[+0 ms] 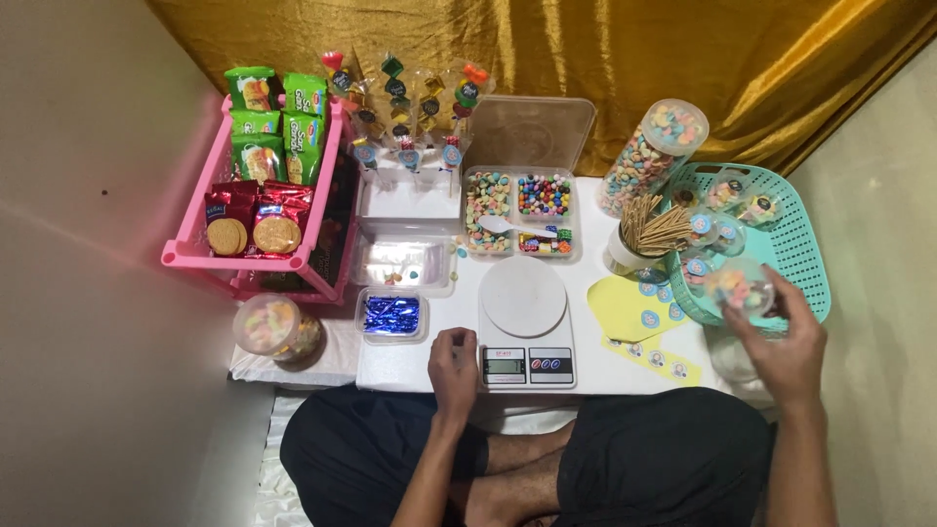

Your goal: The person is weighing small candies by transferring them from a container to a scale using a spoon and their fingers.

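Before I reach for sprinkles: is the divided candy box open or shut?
Open. The divided candy box has its clear lid tipped back, its sweets uncovered.

i sit at a low white table [420,366]. on it in front of me stands a white kitchen scale [525,322] with a round plate. just left of the scale lies a small clear box of blue twist ties [391,316], and behind that a clear flat tray [402,262]. a divided clear box of coloured candies [518,212] sits behind the scale, lid open. right of the scale lie yellow sticker sheets [625,304], a cup of wooden sticks [644,234], a tall candy jar [652,156] and a teal basket [795,244]. my left hand [454,369] rests on the table edge beside the scale.
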